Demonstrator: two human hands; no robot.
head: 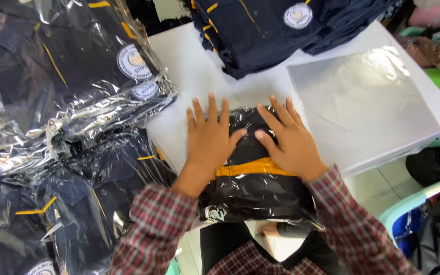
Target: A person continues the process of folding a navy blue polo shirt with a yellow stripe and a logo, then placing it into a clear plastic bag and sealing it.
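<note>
A dark navy folded garment with a yellow stripe, wrapped in a clear plastic bag [253, 191], lies on the near edge of a white table [189, 66]. My left hand [211, 137] presses flat on its left part, fingers spread. Beside it, my right hand [287, 140] lies flat on the bag's right part, fingers also spread. Both palms rest on the plastic without gripping it. Red plaid sleeves cover my forearms.
A heap of bagged navy garments with round badges [62, 102] fills the left side. An unbagged stack of navy garments [266, 30] sits at the table's back. Flat clear plastic bags [362, 102] lie at the right. Green plastic furniture [423, 198] stands lower right.
</note>
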